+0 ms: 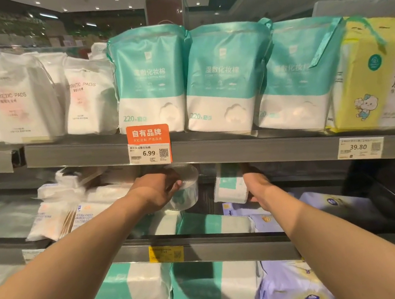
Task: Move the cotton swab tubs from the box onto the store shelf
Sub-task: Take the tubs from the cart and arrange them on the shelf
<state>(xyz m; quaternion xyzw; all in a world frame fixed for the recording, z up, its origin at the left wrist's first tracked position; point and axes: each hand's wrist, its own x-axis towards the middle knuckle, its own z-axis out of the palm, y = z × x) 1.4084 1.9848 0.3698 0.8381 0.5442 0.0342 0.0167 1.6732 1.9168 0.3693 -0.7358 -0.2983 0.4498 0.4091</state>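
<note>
Cotton swab tub (189, 183): clear and round, tilted, held just under the front edge of the upper shelf (243, 151) and over the middle shelf (206, 247); I cannot tell whether it touches anything below.
Left hand (157, 189): fingers and thumb wrapped round the tub's left side.
Right hand (258, 182): gripping the right side of a green-and-white pack (229, 187), which is just right of the tub.
Middle shelf: grey front edge, with flat green-and-white packs lying behind it.
Upper shelf: teal bags (151, 79) stand along its front edge; an orange price tag (149, 144) reading 6.99 hangs right above the tub.
</note>
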